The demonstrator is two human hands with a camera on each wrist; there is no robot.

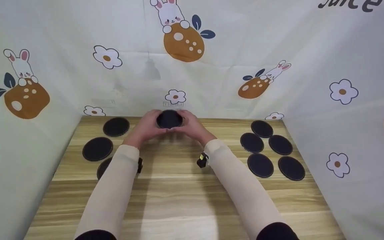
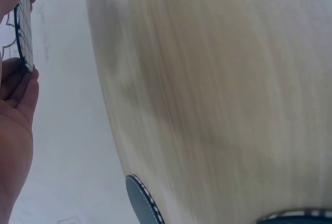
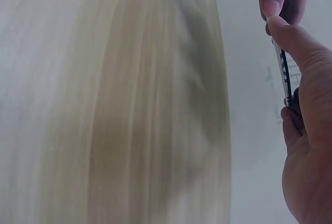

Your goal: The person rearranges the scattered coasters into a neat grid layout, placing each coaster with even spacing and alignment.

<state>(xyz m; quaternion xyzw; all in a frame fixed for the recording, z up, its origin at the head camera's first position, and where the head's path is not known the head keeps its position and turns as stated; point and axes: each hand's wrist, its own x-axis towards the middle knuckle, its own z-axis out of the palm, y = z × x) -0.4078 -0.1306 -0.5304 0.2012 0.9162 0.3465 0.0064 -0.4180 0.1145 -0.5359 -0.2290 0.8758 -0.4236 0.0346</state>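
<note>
Both hands hold one round black coaster between them at the far edge of the table, thumbs meeting at its near rim. My left hand grips its left side and my right hand its right side. Seen edge-on in the right wrist view, the coaster is thin with a light stitched rim, lifted over the tabletop. The left wrist view shows its pale underside, with fingers of the left hand at the lower end.
Three black coasters lie at left, among them a far one and one partly covered by the left sleeve. Several more, including a near one, lie at right on the wooden table. A printed cloth hangs behind and on both sides.
</note>
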